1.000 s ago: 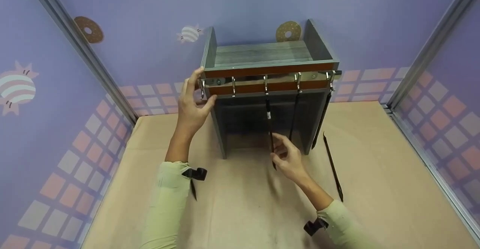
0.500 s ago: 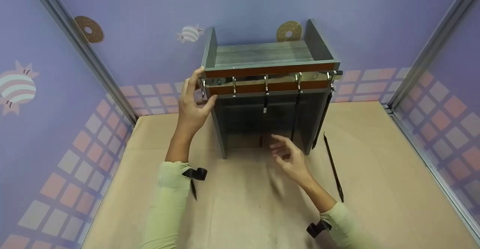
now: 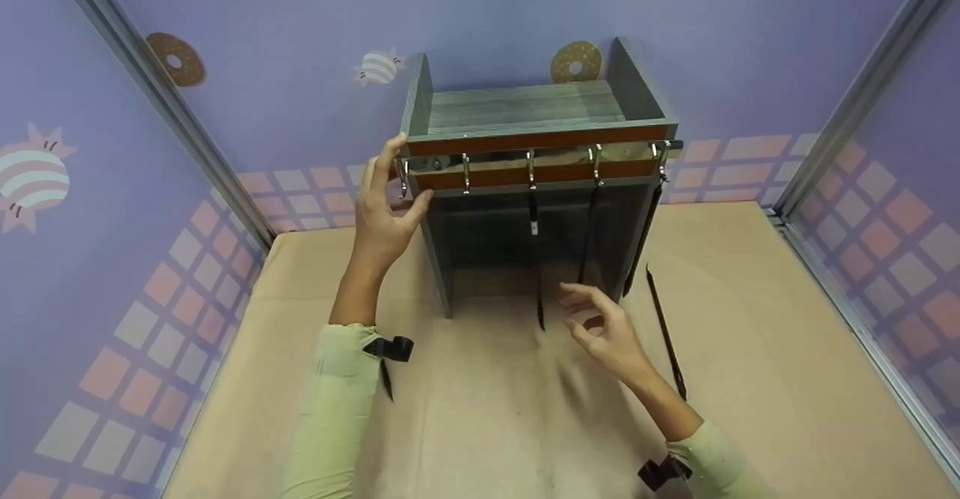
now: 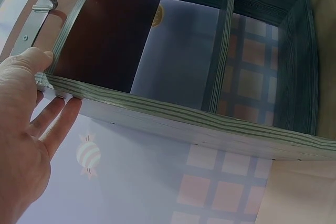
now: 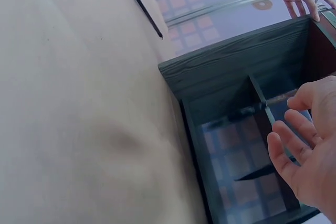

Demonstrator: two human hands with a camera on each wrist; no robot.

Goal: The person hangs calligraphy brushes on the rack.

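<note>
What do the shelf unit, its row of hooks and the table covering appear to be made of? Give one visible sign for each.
Shelf unit: probably laminated board, matt grey with a printed wood grain; its cut edges show reddish-brown. Hooks: metal, likely polished steel or chrome, since they shine bright silver. Table covering: seemingly brown paper or thin card, matt tan with faint creases.

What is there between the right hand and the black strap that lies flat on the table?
Only bare tan table lies between the right hand and the black strap; the head view shows it, and the open fingers touch nothing.
</note>
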